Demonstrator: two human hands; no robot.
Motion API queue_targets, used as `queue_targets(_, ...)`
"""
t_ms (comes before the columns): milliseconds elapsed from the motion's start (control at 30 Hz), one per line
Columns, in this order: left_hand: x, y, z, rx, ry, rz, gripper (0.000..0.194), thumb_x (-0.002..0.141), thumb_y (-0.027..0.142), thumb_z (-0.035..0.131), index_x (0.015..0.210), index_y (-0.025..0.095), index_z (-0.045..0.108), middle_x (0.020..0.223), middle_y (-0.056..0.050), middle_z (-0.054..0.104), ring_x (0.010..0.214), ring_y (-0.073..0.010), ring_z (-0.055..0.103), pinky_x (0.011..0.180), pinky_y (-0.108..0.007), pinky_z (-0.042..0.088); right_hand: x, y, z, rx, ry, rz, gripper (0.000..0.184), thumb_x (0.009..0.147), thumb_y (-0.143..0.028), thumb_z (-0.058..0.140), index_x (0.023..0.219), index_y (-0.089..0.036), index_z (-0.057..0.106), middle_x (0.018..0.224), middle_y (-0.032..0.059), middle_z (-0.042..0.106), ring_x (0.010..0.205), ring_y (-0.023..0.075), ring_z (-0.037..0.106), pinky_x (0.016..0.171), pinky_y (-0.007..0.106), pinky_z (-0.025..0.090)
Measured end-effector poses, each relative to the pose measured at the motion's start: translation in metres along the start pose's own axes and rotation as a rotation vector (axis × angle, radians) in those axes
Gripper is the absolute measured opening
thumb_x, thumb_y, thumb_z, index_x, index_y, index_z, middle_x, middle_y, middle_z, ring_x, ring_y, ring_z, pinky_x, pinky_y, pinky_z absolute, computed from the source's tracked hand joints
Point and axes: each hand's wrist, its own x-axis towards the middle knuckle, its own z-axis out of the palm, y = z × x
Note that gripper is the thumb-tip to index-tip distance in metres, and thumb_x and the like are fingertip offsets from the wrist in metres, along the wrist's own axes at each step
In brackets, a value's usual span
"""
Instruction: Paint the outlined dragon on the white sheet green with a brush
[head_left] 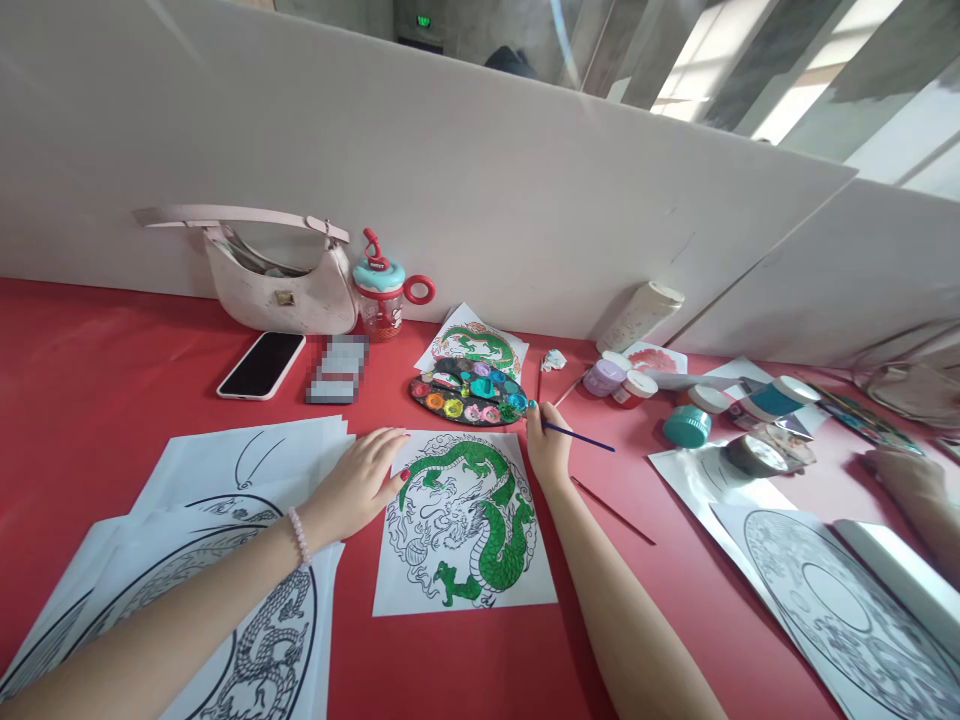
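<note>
My right hand (549, 442) is closed around a paintbrush (581, 435) with a dark blue handle. Its tip reaches the right end of the black paint palette (427, 408), by the green paint. Several wells hold red, orange, yellow, pink and blue paint. My left hand (367, 472) lies flat with fingers stretched out, touching the upper left edge of a dragon drawing (465, 530). The dragon's body is largely painted green, while its head and the clouds are black lines on white. Behind the palette lies another dragon picture (480, 340) with green and red colouring.
Line-drawing sheets (247, 570) are stacked at left. A phone (262, 365), handbag (285, 290) and red-handled cup (382, 300) stand behind. A thin brush (613, 510) lies right of my arm. Paint jars (686, 427), more drawings (832, 590) and another person's hand (907, 480) are at right.
</note>
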Motion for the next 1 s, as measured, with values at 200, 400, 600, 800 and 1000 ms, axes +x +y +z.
queue_targets(200,0.0,0.0,0.0,0.01,-0.017,-0.011,0.047,0.094,0.038,0.035,0.136,0.017,0.039,0.14,-0.011,0.047,0.131,-0.0263,0.041,0.11,-0.048,0.038,0.0,-0.001,0.0,0.035,0.004,-0.013,0.033,0.091,-0.039,0.052,0.11,-0.013,0.057,0.106,0.0062,0.06,0.093,0.015,0.06,0.081,0.034,0.053)
queue_targets(400,0.0,-0.001,0.001,0.019,-0.014,-0.025,0.05,0.095,0.039,0.035,0.139,0.016,0.037,0.141,-0.012,0.046,0.131,-0.0267,0.041,0.109,-0.047,0.038,-0.004,-0.006,-0.002,0.098,0.018,0.012,0.031,0.091,-0.039,0.051,0.105,-0.013,0.058,0.099,0.0048,0.061,0.086,0.0126,0.06,0.076,0.031,0.054)
queue_targets(600,0.0,-0.001,0.002,0.02,-0.009,-0.023,0.05,0.094,0.04,0.035,0.138,0.017,0.038,0.14,-0.011,0.047,0.131,-0.0271,0.042,0.109,-0.047,0.039,-0.003,-0.002,-0.005,0.224,0.056,0.075,0.032,0.092,-0.041,0.049,0.101,-0.012,0.058,0.089,0.0029,0.061,0.074,0.0091,0.059,0.067,0.026,0.053)
queue_targets(800,0.0,0.0,0.0,0.018,-0.008,-0.021,0.049,0.094,0.04,0.035,0.137,0.017,0.039,0.14,-0.011,0.047,0.13,-0.0269,0.043,0.109,-0.048,0.039,0.003,0.004,-0.004,0.284,0.085,0.14,0.033,0.091,-0.041,0.051,0.108,-0.013,0.057,0.101,0.0055,0.061,0.086,0.0128,0.061,0.076,0.031,0.054)
queue_targets(1000,0.001,0.002,-0.001,0.014,-0.004,-0.023,0.047,0.094,0.038,0.035,0.134,0.016,0.042,0.138,-0.011,0.048,0.129,-0.0258,0.044,0.109,-0.047,0.04,0.003,-0.001,-0.003,0.261,0.031,0.134,0.034,0.091,-0.039,0.052,0.112,-0.013,0.056,0.108,0.0067,0.06,0.095,0.0157,0.06,0.082,0.035,0.053)
